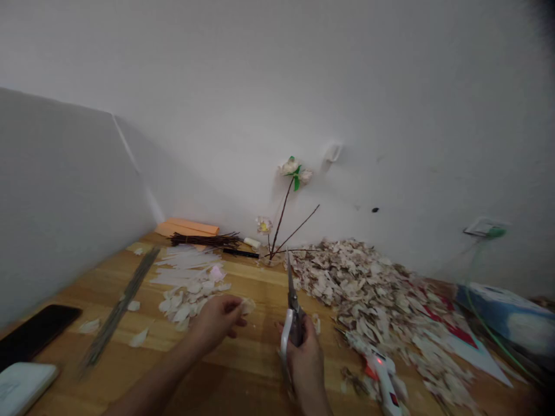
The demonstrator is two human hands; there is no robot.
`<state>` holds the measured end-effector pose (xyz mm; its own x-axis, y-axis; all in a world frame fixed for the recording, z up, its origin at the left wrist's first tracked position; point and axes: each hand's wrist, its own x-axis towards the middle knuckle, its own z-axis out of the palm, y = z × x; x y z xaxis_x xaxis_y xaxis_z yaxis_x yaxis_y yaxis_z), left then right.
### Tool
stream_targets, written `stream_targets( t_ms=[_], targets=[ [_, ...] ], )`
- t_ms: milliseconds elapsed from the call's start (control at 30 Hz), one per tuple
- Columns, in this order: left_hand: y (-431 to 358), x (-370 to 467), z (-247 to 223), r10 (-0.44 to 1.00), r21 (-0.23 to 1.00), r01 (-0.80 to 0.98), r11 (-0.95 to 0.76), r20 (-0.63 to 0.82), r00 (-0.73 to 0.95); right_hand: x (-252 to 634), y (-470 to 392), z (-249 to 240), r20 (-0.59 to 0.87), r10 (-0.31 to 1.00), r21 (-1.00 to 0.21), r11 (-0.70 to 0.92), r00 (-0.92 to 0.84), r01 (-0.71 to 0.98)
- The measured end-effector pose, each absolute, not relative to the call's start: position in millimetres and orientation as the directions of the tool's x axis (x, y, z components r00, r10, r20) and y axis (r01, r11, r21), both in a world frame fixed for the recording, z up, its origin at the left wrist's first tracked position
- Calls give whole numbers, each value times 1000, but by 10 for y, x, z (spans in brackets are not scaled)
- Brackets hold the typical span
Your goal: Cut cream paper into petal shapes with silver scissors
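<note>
Between the fingertips of my left hand (221,318) is a pale, thin petal (247,307), pinched over the wooden table. My right hand (307,361) is wrapped around the handles of a pair of scissors (290,289), whose blades point up and away from me and look closed. Just beyond my left hand lies a small heap of whitish petals (180,303). To the right of the scissors spreads a large pile of dried, pale brown petals (359,277). Ahead stands a handmade flower (291,167) with green leaves on a brown twig.
Glue gun (385,381) with a red light lies at right. White strips (184,263), grey wires (124,306) and a twig bundle (203,239) lie left of centre. A phone (39,329) and white case (26,384) sit near left. A green cord (481,323) hangs at right.
</note>
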<state>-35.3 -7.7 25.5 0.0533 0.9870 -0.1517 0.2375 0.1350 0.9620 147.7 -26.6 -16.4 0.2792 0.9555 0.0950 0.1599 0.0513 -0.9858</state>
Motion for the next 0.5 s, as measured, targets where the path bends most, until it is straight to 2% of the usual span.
stream_targets(
  t_ms=[300,500],
  targets=[
    [86,-1414,482,976,881,436,186,-116,-183,1592,-232,-38,79,933,-991,35,352,128],
    [132,-1683,563,902,821,549,156,108,-418,1615,-237,16,36,924,-994,-7,380,112]
  ],
)
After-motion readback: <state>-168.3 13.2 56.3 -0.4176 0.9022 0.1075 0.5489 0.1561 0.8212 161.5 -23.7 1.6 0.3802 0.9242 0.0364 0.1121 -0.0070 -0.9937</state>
